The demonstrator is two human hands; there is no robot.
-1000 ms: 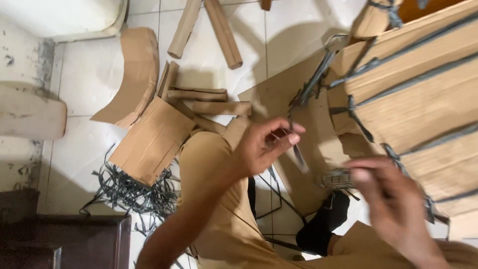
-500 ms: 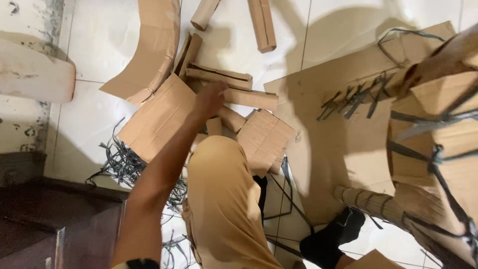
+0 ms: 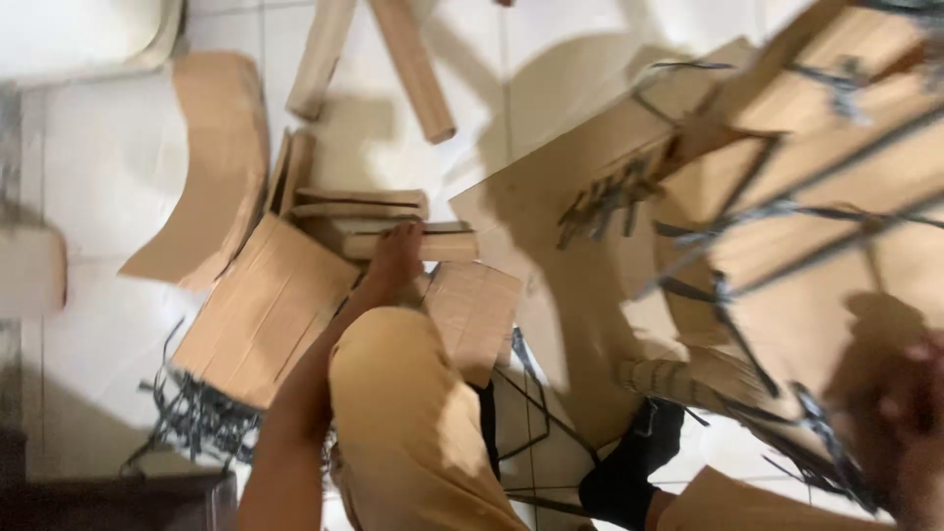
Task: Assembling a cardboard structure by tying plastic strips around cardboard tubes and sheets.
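Left hand (image 3: 395, 258) fingers down on folded cardboard strip (image 3: 413, 241); right hand (image 3: 910, 413) blurred, grip unclear.

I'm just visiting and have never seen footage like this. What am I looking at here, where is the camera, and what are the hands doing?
No machine here: a person wears a camera on the head, so you look down past a knee in tan trousers onto a white tiled floor. The left hand reaches forward and touches a small stack of folded cardboard strips. Around it lie flat cardboard sheets, two cardboard tubes and a tangle of dark plastic straps. On the right, a large cardboard structure bound with dark straps fills the view. The right hand is a blur at its lower edge; whether it grips anything cannot be told.
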